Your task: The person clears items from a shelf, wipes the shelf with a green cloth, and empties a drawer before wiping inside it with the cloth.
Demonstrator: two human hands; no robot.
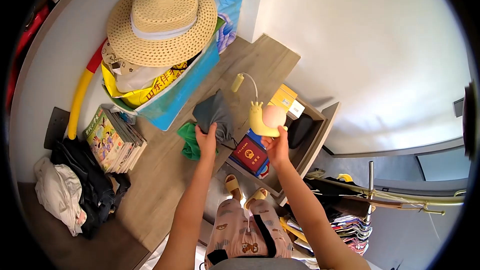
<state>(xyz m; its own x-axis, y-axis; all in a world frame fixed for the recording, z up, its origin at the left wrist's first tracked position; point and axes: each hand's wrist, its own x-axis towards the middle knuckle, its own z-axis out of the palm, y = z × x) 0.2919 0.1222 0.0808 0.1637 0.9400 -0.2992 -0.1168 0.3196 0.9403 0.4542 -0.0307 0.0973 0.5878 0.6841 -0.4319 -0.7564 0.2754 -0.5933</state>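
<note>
My right hand (pixel 277 147) is closed on the tail end of a yellow snail-shaped figure (pixel 256 121) with a pale pink shell, held above the open drawer (pixel 315 153). A white cord runs up from the snail to a small yellow end piece (pixel 237 83). My left hand (pixel 206 142) grips a dark grey cloth pouch (pixel 212 112) over the wooden surface. Against the pouch lies a crumpled green cloth or bag (pixel 189 142). In the drawer are a dark red booklet (pixel 250 154), a yellow box (pixel 283 97) and a black case (pixel 300 130).
A blue bin (pixel 172 102) full of bags stands at the back, with a straw hat (pixel 165 10) on top. Stacked magazines (pixel 107 140) and heaped clothes (pixel 60 192) lie to the left. Hanging clothes (pixel 350 230) are at the lower right.
</note>
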